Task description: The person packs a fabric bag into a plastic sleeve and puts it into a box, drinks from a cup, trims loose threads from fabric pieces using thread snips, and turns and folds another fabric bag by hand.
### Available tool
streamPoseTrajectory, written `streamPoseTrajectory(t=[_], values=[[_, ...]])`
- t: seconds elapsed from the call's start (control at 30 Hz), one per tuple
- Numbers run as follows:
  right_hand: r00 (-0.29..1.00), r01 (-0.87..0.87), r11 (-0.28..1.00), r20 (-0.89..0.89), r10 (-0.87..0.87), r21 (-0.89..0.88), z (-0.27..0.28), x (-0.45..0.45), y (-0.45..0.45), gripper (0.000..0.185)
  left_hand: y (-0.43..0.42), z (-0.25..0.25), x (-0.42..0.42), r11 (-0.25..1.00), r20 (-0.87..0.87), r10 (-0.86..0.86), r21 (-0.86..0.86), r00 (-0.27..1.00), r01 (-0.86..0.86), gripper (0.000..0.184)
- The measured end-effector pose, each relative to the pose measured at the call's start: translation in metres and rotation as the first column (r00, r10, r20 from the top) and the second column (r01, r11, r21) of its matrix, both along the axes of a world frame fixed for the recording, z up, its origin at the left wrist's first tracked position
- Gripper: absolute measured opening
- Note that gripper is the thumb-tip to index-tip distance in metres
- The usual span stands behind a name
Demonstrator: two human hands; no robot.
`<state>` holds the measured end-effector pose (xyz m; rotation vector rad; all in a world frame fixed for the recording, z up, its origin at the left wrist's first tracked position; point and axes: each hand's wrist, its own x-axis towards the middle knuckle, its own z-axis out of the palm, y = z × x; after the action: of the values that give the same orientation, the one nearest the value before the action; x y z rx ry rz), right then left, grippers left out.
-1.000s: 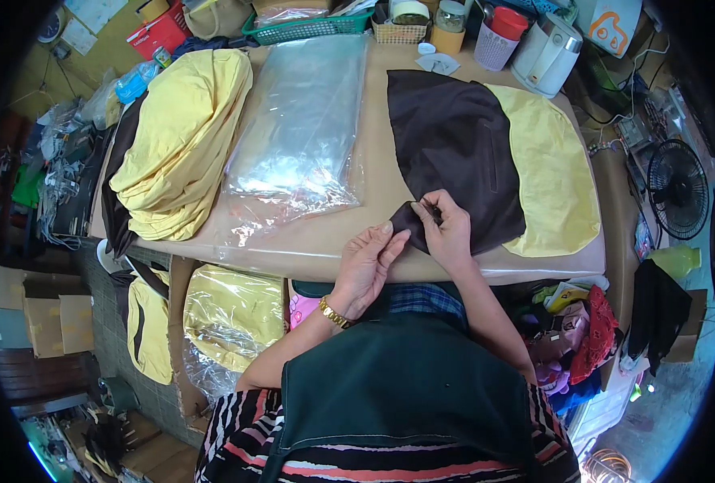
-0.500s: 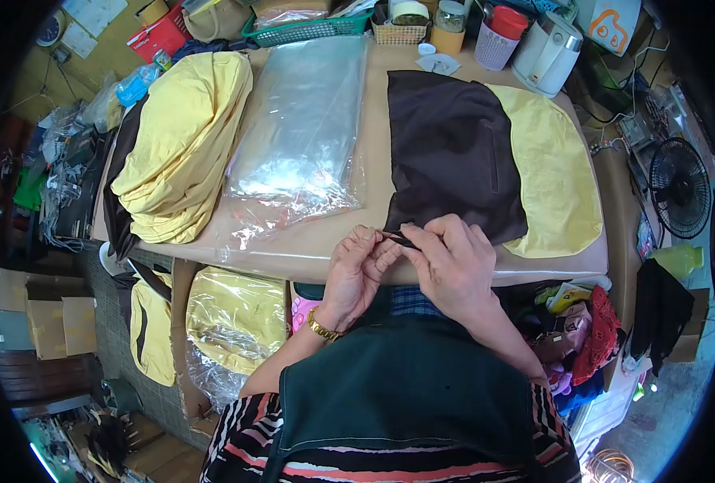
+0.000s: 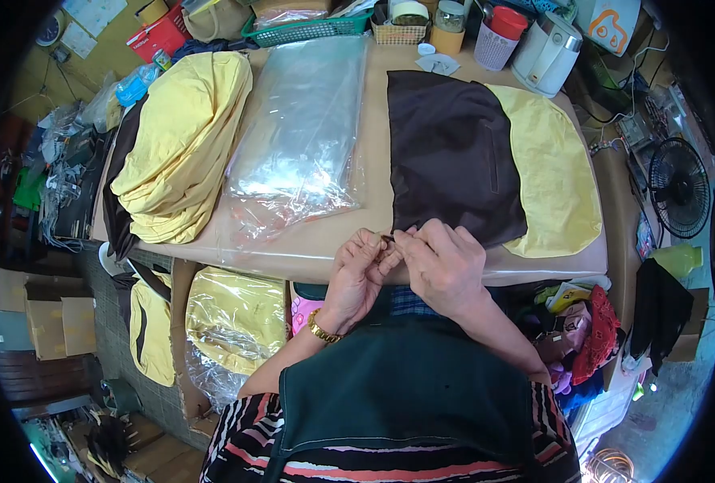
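Note:
A dark brown cloth piece (image 3: 451,153) lies on the table with a yellow cloth piece (image 3: 557,173) beside and partly under it. A long narrow stitched slot shows near the brown piece's right side. At its lower left corner, my left hand (image 3: 359,270) is closed in a pinch on the dark edge. My right hand (image 3: 444,270) pinches the same corner from the other side, fingertips almost touching those of the left. The small dark bit between the fingertips is mostly hidden.
Left on the table (image 3: 293,262) are a heap of yellow cloth (image 3: 182,145) and clear plastic bags (image 3: 301,121). A green basket (image 3: 309,32), jars (image 3: 449,24) and an electric kettle (image 3: 547,52) line the back. Below stands a box with bagged yellow cloth (image 3: 236,314).
My right hand has shifted slightly left, closer to my left hand. The dark strip seen between the fingers is now mostly covered. The cloth's lower left corner has shifted slightly.

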<state>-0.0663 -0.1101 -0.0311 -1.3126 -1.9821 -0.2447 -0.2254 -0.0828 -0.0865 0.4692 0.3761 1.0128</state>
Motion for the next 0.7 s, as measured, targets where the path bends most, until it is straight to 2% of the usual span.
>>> streamPoseTrajectory(t=[0.03, 0.07, 0.1, 0.13, 0.2, 0.23, 0.3, 0.33, 0.37, 0.4, 0.47, 0.53, 0.57, 0.63, 0.67, 0.7], values=[[1.000, 0.001, 1.000, 0.002, -0.001, 0.006, 0.000, 0.003, 0.003, 0.021, 0.000, 0.001, -0.003, 1.000, 0.016, -0.026, 0.011, 1.000, 0.026, 0.009], [0.992, 0.015, 1.000, -0.122, -0.018, -0.025, 0.001, 0.010, 0.007, 0.022, 0.001, 0.006, -0.008, 0.999, 0.018, -0.027, 0.019, 0.999, 0.027, 0.009], [0.969, 0.026, 0.998, -0.242, -0.040, -0.058, 0.002, 0.019, 0.011, 0.023, 0.001, 0.016, -0.018, 1.000, -0.115, -0.013, -0.030, 0.993, 0.009, 0.009], [0.958, 0.091, 0.991, -0.262, -0.115, -0.102, -0.004, 0.035, 0.016, 0.036, 0.002, 0.021, -0.030, 0.997, -0.246, -0.003, -0.077, 0.969, -0.016, 0.008], [0.918, 0.341, 0.913, -0.130, -0.375, -0.225, -0.012, 0.061, 0.022, 0.050, 0.018, -0.030, -0.081, 0.931, -0.349, 0.366, 0.147, 0.863, -0.335, 0.002], [0.916, 0.345, 0.912, -0.131, -0.378, -0.220, -0.028, 0.077, 0.022, 0.050, 0.024, -0.019, -0.081, 0.827, -0.455, 0.562, 0.336, 0.691, -0.452, 0.006], [0.894, 0.444, 0.860, 0.065, -0.443, -0.252, -0.057, 0.096, 0.027, 0.062, 0.033, -0.009, -0.088, 0.679, -0.491, 0.734, 0.532, 0.469, -0.506, 0.010], [0.895, 0.444, 0.861, 0.066, -0.442, -0.249, -0.063, 0.096, 0.027, 0.062, 0.032, -0.012, -0.098, 0.822, -0.570, 0.558, 0.480, 0.603, -0.307, 0.015], [0.891, 0.451, 0.836, 0.101, -0.443, -0.312, -0.067, 0.094, 0.024, 0.061, 0.032, -0.013, -0.103, 0.908, -0.636, 0.351, 0.410, 0.687, -0.085, 0.021], [0.887, 0.458, 0.806, 0.137, -0.441, -0.374, -0.068, 0.092, 0.023, 0.060, 0.031, -0.013, -0.093, 0.907, -0.635, 0.355, 0.411, 0.686, -0.089, 0.021], [0.886, 0.460, 0.803, 0.139, -0.442, -0.379, -0.068, 0.091, 0.022, 0.061, 0.029, -0.012, -0.050, 0.922, -0.690, 0.170, 0.363, 0.704, 0.132, 0.036], [0.898, 0.434, 0.818, 0.117, -0.423, -0.377, -0.069, 0.093, 0.020, 0.060, 0.036, -0.038, -0.014, 0.873, -0.686, 0.278, 0.473, 0.672, 0.122, 0.050], [0.896, 0.439, 0.815, 0.119, -0.428, -0.377, -0.069, 0.094, 0.018, 0.060, 0.041, -0.039, 0.001, 0.872, -0.686, 0.274, 0.472, 0.674, 0.126, 0.050], [0.905, 0.422, 0.824, 0.127, -0.406, -0.378, -0.068, 0.094, 0.013, 0.060, 0.059, -0.039, 0.023, 0.818, -0.731, 0.454, 0.568, 0.510, 0.086, 0.057], [0.903, 0.426, 0.821, 0.128, -0.409, -0.380, -0.068, 0.095, 0.010, 0.060, 0.068, -0.038, 0.027, 0.820, -0.732, 0.450, 0.566, 0.512, 0.089, 0.057], [0.910, 0.412, 0.833, 0.129, -0.393, -0.370, -0.068, 0.097, 0.007, 0.060, 0.075, -0.036, 0.031, 0.812, -0.773, 0.435, 0.558, 0.461, 0.170, 0.054]])
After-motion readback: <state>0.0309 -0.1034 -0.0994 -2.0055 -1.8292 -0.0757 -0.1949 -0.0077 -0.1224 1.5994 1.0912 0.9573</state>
